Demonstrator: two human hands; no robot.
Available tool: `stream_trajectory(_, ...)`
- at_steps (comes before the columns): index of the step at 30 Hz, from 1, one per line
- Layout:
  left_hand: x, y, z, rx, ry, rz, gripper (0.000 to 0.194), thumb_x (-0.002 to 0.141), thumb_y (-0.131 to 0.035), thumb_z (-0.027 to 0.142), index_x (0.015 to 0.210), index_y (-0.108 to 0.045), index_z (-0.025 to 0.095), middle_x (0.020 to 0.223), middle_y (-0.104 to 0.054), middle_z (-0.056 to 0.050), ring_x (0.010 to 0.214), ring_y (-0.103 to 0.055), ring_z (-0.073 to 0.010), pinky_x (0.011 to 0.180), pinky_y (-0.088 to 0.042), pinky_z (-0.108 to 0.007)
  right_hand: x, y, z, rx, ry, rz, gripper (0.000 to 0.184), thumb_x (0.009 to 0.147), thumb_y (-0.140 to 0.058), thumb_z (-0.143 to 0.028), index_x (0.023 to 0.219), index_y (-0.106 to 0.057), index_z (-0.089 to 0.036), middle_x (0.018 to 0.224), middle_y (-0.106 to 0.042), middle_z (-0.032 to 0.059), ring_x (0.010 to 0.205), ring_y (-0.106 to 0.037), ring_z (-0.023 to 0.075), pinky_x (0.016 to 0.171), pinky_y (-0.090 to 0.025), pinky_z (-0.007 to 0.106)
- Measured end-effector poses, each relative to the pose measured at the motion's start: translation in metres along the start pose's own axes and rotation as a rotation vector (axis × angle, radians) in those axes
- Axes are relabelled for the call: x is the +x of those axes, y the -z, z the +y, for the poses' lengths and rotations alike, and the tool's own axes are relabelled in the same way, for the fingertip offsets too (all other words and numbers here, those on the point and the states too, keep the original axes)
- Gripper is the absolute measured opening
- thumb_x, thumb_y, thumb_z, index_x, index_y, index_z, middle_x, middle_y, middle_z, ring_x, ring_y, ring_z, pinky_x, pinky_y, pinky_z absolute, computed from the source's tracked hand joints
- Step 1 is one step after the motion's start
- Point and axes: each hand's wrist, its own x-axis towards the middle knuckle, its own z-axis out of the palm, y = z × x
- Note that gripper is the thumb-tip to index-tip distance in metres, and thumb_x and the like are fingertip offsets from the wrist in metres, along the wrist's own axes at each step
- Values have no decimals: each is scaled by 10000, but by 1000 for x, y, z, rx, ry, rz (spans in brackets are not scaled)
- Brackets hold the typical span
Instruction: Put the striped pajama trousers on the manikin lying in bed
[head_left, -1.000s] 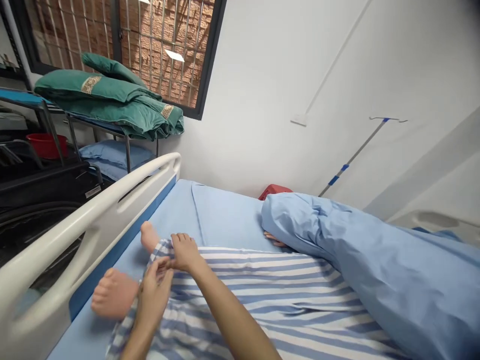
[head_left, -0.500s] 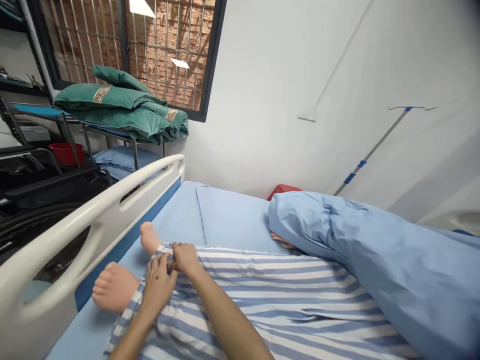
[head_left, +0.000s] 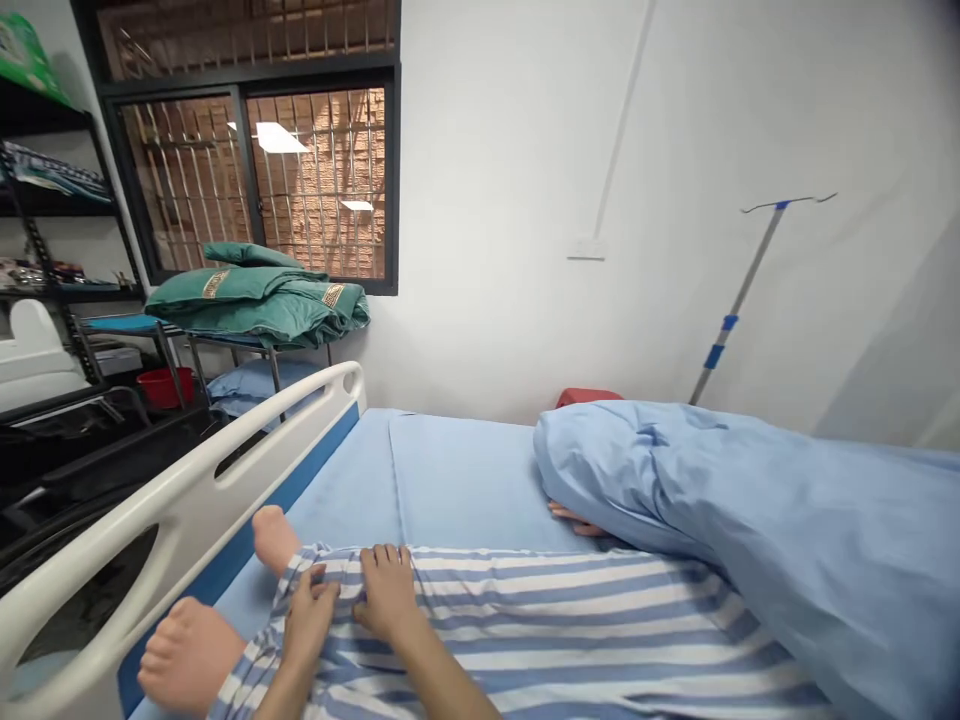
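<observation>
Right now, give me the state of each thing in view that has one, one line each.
Left hand, fingers curled onto the striped garment
Right hand, fingers pressed on that fabric
Bare foot, uncovered, out of the garment
Bed side rail, raised
Blue sheet, bunched
IV pole, upright, nothing hanging
Window, closed, barred

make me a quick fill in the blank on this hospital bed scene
The left hand and right hand both rest on a blue-and-white ____ garment.
The blanket bunched along the right of the bed is ____.
The folded bedding beyond the bed rail is ____.
The bucket near that bedding is ____.

Missing words: striped; blue; green; red
</observation>
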Motion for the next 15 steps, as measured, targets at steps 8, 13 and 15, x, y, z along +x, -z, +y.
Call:
stream_trajectory(8, 8, -17, 7, -608, 540, 171, 114, 569, -576, 199, 645, -495, 173, 502, -492, 41, 530, -517, -116, 576, -488, -260, 0, -8, 2, 93, -24, 77, 607, 608, -701, -354, 1152, -485, -191, 1104, -546, 128, 1055, -459, 297, 973, -250, 478)
stream_trajectory(13, 12, -16, 5, -774, 765, 289, 174, 526, -581, 110, 662, -489, 169, 571, -519, 37, 522, -501, -86, 498, -446, -204, 3, -7, 3, 97, -39, 52, 522, 630, -675, -346, 1096, -508, -182, 1066, -554, 117, 1022, -463, 284, 963, -260, 467)
stream_trajectory(15, 14, -18, 4, -775, 759, 302, 199, 522, -591, 115, 685, -494, 174, 591, -521, 35, 522, -497, -86, 481, -435, -202, 2, -7, 3, 79, -31, 62, 493, 642, -660, -332, 1085, -509, -177, 1057, -555, 114, 1013, -464, 279, 960, -263, 461)
